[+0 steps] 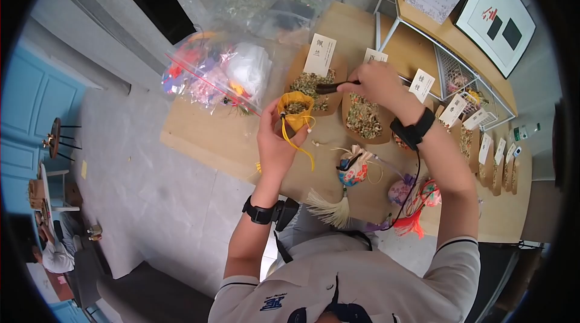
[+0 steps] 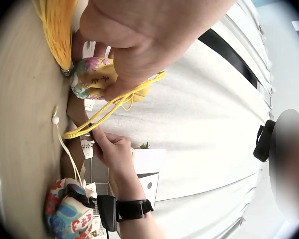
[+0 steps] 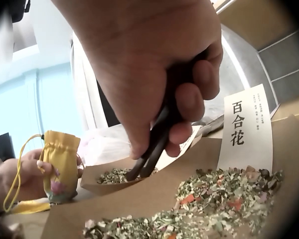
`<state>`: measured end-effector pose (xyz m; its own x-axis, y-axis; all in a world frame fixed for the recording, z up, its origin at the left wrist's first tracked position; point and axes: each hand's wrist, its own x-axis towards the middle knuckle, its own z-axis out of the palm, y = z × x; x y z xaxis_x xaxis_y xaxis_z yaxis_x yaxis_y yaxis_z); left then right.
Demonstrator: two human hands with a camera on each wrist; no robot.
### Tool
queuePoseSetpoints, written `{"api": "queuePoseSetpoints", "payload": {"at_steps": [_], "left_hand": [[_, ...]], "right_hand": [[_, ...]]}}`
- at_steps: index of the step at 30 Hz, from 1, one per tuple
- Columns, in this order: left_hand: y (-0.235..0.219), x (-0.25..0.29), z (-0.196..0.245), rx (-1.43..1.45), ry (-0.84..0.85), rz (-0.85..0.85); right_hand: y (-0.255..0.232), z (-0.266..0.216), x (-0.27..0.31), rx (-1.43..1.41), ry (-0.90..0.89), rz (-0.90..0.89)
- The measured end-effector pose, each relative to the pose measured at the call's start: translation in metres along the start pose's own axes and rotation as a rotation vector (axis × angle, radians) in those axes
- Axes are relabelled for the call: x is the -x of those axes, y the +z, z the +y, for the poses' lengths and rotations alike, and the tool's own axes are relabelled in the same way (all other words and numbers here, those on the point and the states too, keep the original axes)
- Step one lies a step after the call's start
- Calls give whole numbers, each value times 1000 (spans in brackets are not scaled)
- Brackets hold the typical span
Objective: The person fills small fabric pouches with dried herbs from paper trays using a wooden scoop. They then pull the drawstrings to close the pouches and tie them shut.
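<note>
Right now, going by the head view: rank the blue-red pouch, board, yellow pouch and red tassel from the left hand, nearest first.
From the left hand:
1. Yellow pouch: in its fingers.
2. Blue-red pouch: to its right.
3. Red tassel: farther right, toward the body.
4. Board: far right, at the back.

pouch: cloth | trays: matt paper | bags: glossy plastic | tabletop: smooth wood

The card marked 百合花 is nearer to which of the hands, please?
Right. The right hand is beside the card, gripping dark tongs; the left hand is farther off, holding the yellow pouch.
</note>
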<state>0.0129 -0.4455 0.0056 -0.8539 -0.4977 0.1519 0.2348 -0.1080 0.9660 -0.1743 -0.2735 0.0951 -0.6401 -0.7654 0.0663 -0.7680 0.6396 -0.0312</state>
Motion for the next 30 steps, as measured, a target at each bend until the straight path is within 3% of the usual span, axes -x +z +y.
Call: {"api": "queuePoseSetpoints", "payload": {"at_steps": [5, 17, 23, 30], "left_hand": [[0, -1, 6, 37, -18, -10], [1, -1, 5, 16, -9, -11], [1, -1, 6, 29, -10, -12], [2, -1, 5, 11, 6, -9]], "right_hand": [[14, -14, 7, 171, -156, 60], [30, -23, -3, 179, -187, 220], [39, -31, 0, 284, -379, 228], [35, -39, 5, 201, -292, 175]]}}
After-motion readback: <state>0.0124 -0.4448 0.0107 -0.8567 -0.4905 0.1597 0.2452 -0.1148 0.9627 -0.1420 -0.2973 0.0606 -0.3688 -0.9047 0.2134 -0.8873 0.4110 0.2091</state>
